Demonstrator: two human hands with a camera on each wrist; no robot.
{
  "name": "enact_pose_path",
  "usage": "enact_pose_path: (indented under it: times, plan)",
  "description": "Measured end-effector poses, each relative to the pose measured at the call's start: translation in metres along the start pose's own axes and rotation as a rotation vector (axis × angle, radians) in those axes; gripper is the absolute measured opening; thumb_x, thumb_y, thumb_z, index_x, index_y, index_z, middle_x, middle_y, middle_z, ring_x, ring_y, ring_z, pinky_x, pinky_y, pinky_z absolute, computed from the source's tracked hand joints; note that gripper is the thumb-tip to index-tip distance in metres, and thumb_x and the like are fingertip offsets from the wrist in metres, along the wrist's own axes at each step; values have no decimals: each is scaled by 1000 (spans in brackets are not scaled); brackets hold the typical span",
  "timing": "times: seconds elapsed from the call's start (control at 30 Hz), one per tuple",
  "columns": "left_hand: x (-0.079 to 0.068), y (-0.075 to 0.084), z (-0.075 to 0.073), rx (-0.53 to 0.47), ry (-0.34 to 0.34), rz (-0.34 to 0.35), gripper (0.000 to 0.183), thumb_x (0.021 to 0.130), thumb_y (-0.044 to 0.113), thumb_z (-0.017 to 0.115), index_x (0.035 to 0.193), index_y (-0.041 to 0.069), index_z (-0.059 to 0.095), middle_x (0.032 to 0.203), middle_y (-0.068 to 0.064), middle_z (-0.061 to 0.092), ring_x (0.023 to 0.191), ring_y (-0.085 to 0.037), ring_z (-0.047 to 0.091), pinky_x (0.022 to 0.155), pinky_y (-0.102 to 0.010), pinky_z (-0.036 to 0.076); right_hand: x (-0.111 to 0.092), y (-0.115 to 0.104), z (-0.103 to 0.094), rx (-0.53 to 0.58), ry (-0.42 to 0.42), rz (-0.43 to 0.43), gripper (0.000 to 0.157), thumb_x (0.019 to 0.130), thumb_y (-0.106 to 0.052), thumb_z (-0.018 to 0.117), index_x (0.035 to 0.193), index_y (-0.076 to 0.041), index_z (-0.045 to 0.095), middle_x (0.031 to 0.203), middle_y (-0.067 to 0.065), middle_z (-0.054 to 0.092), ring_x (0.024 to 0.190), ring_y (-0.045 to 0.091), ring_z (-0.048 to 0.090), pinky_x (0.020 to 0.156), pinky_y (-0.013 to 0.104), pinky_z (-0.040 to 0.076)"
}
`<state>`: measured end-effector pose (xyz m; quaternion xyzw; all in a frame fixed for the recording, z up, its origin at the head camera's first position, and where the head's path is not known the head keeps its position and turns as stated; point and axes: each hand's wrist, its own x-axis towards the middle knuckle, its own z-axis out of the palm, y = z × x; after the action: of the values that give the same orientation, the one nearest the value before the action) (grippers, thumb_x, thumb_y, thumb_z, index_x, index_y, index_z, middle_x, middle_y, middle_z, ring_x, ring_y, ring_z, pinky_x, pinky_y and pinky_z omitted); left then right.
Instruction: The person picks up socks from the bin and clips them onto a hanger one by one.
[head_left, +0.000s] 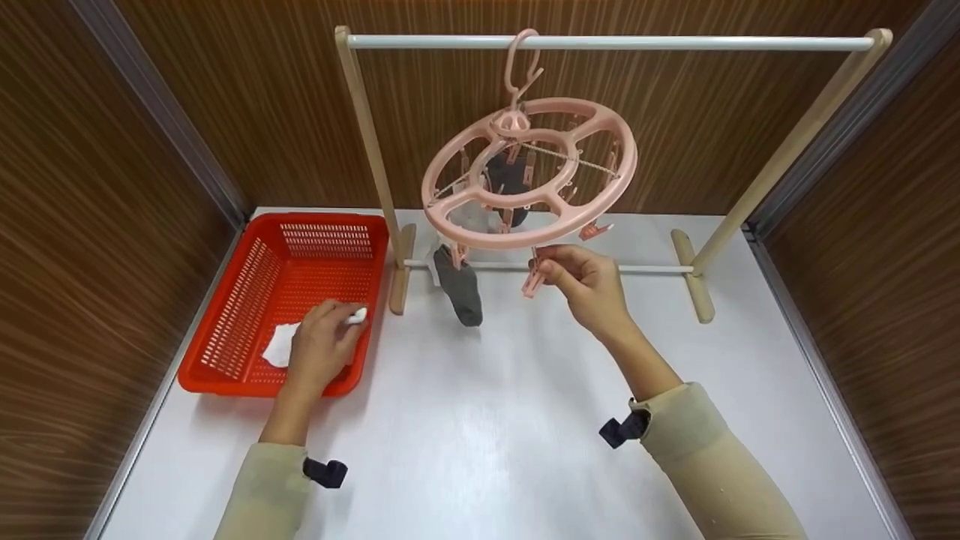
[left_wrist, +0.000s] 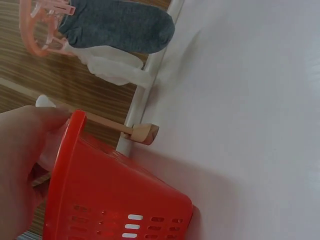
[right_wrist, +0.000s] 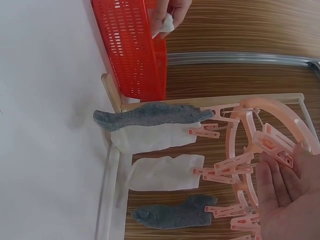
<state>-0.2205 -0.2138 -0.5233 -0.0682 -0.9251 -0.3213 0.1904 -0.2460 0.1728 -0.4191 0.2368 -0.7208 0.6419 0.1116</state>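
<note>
My left hand (head_left: 324, 341) holds a white sock (head_left: 356, 316) over the front right of the red basket (head_left: 202, 311). More white cloth (head_left: 279, 345) shows on that hand's other side, over the basket floor. With thumb and fingers, my right hand (head_left: 589, 285) pinches a pink clothespin (head_left: 533, 282) that hangs from the front of the round pink hanger (head_left: 495, 240). Nothing is clipped in that clothespin. Other clothespins on the hanger carry a grey sock (head_left: 459, 289) at the left, white socks (right_wrist: 167, 173) and another grey sock (right_wrist: 172, 214).
The hanger hooks over the white rail (head_left: 675, 43) of a wooden-legged rack and hangs tilted. The rack's feet (head_left: 691, 274) stand on the white table (head_left: 480, 420), the left one close beside the basket. Wood-patterned walls (head_left: 660, 172) enclose the back and sides.
</note>
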Motion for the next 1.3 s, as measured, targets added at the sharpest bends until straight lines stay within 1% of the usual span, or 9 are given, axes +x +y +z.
enact_pose_path:
  times: [0.13, 0.33, 0.53, 0.63, 0.73, 0.93, 1.03, 1.17, 1.3]
  plan:
    - [1, 4, -9, -35, 104, 23, 24, 92, 11, 72, 115, 9, 71, 106, -8, 72, 98, -27, 66, 89, -47, 55, 0, 0, 1, 8, 7, 8, 18, 95, 4, 60, 108, 15, 67, 98, 26, 72, 84, 21, 74, 79, 30, 60]
    - [6, 20, -24, -127, 251, 60, 21, 91, 5, 69, 112, 4, 69, 106, -12, 74, 98, -30, 65, 90, -48, 53, 3, 19, 0, 23, 19, -17, 18, 95, 6, 59, 109, 15, 66, 97, 28, 72, 82, 21, 75, 80, 33, 60]
    - [11, 50, -29, -212, 317, 111, 13, 89, 4, 68, 101, 3, 70, 97, -9, 74, 91, -22, 63, 83, -37, 55, 3, 26, -2, 45, 39, -24, 20, 95, 2, 61, 110, 15, 66, 98, 22, 74, 82, 19, 75, 80, 35, 60]
    - [13, 65, -28, -271, 307, 147, 12, 90, 8, 72, 101, 4, 70, 97, -5, 74, 93, -15, 66, 89, -26, 55, 2, 24, -2, 43, 44, -12, 20, 96, 0, 61, 110, 14, 67, 98, 22, 74, 82, 18, 74, 80, 34, 60]
    - [15, 78, -24, -354, 302, 206, 16, 88, 8, 76, 102, 5, 69, 97, -4, 74, 92, -14, 67, 90, -19, 53, 2, 22, -2, 35, 51, -2, 20, 96, 2, 61, 110, 14, 67, 98, 24, 73, 82, 17, 74, 80, 33, 60]
    - [20, 100, -12, -482, 262, 346, 24, 89, -3, 70, 111, 5, 66, 100, -8, 71, 93, -15, 65, 85, -20, 52, 3, 20, -2, 30, 57, -20, 20, 96, 6, 58, 110, 18, 65, 97, 28, 72, 81, 19, 75, 80, 33, 60]
    - [22, 109, -5, -502, 229, 386, 19, 92, -4, 65, 107, 7, 68, 97, -8, 69, 86, -15, 61, 78, -21, 50, 2, 19, -2, 44, 60, -20, 19, 96, 6, 58, 109, 17, 65, 97, 27, 72, 80, 18, 75, 79, 33, 60]
    - [22, 118, 3, -507, 195, 377, 13, 90, -1, 66, 100, 7, 68, 89, -6, 68, 72, -12, 53, 62, -20, 44, 2, 18, -1, 70, 54, -20, 18, 96, 3, 60, 109, 13, 68, 97, 25, 73, 81, 18, 75, 78, 34, 60]
    - [21, 128, 9, -560, 128, 310, 13, 87, 6, 76, 96, 8, 68, 86, -4, 69, 70, -13, 54, 61, -20, 49, 2, 19, -1, 98, 43, -33, 18, 96, 0, 61, 109, 11, 69, 98, 25, 73, 82, 19, 75, 78, 36, 60]
